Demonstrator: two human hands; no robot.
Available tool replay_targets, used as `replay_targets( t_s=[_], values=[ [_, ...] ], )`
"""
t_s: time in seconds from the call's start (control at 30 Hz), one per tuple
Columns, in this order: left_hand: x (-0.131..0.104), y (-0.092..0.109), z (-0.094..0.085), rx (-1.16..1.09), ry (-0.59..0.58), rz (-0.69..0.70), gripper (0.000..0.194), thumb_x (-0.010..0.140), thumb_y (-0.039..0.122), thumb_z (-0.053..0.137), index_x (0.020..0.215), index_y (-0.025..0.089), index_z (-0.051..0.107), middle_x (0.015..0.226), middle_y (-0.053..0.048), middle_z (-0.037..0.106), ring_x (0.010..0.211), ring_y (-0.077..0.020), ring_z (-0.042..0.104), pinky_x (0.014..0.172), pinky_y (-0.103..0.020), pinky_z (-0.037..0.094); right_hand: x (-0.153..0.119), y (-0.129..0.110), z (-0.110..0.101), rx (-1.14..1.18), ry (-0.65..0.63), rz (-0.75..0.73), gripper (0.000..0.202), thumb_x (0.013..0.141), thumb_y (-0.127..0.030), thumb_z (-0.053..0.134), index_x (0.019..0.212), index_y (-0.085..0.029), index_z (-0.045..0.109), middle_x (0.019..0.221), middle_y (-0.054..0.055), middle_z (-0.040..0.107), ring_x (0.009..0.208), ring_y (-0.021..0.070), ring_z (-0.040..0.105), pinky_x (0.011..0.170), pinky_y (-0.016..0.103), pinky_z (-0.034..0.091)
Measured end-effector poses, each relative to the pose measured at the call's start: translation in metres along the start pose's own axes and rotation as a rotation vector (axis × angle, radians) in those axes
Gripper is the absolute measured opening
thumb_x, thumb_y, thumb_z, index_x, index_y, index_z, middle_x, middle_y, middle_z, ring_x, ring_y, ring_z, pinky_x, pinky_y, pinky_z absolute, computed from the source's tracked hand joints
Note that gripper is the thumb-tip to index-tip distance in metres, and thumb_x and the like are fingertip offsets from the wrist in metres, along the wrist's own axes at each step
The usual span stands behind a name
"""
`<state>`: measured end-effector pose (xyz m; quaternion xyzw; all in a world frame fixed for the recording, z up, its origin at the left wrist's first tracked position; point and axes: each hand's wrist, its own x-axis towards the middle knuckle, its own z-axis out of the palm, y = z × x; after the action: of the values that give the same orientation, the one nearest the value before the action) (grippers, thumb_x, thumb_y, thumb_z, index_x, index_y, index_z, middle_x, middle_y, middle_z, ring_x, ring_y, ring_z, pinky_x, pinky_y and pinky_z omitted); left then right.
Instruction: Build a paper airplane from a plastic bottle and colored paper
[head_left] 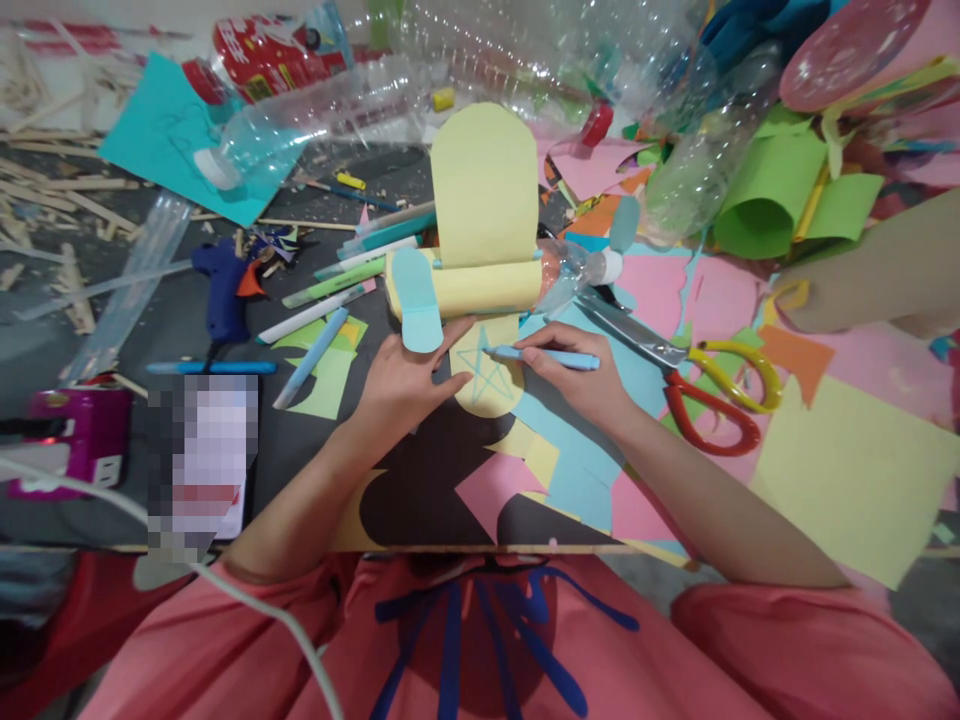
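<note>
The yellow paper flap [489, 404] lies between the hands, its long axis running near-to-far, with the right hand [581, 385] at its right edge gripping a blue marker [574, 358] pointed leftward over it, and the left hand [401, 385], spread and grasping nothing, touching its left edge.

Blue glue gun [223, 290], ph. [217, 440], purple box [105, 425], L side
</note>
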<state>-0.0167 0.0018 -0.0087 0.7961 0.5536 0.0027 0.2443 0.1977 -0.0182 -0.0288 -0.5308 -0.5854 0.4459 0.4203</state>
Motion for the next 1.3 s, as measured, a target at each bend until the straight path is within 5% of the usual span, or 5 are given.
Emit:
replay_targets(
  t_s=[0.6, 0.87, 1.3],
  values=[
    [0.0008, -0.0026, 0.0025, -0.013, 0.023, 0.03, 0.056, 0.087, 0.036, 0.059, 0.142, 0.028, 0.052, 0.078, 0.0, 0.059, 0.075, -0.0176, 0.054, 0.076, -0.027, 0.042, -0.0001, -0.0039, -0.0032, -0.007, -0.187, -0.011, 0.025, 0.079, -0.04, 0.067, 0.065, -0.019, 0.066, 0.064, 0.003, 0.068, 0.061, 0.0152, 0.06, 0.061, 0.029, 0.046],
    [0.0006, -0.0001, -0.0002, -0.008, -0.003, -0.006, 0.057, 0.086, 0.034, 0.059, 0.142, 0.027, 0.051, 0.079, 0.0, 0.057, 0.074, -0.0175, 0.055, 0.076, -0.027, 0.042, 0.0014, 0.0015, -0.0025, 0.062, -0.015, 0.04, 0.037, 0.077, -0.057, 0.07, 0.074, -0.02, 0.07, 0.069, 0.002, 0.069, 0.062, 0.0148, 0.061, 0.058, 0.029, 0.049],
    [0.0011, 0.002, -0.0032, -0.004, -0.039, -0.03, 0.058, 0.086, 0.034, 0.059, 0.143, 0.025, 0.05, 0.077, 0.001, 0.055, 0.073, -0.0169, 0.053, 0.075, -0.027, 0.04, 0.0012, 0.002, -0.0032, 0.047, -0.005, 0.031, 0.027, 0.079, -0.047, 0.068, 0.072, -0.02, 0.067, 0.065, 0.0, 0.065, 0.057, 0.0125, 0.056, 0.057, 0.028, 0.049]
  ],
)
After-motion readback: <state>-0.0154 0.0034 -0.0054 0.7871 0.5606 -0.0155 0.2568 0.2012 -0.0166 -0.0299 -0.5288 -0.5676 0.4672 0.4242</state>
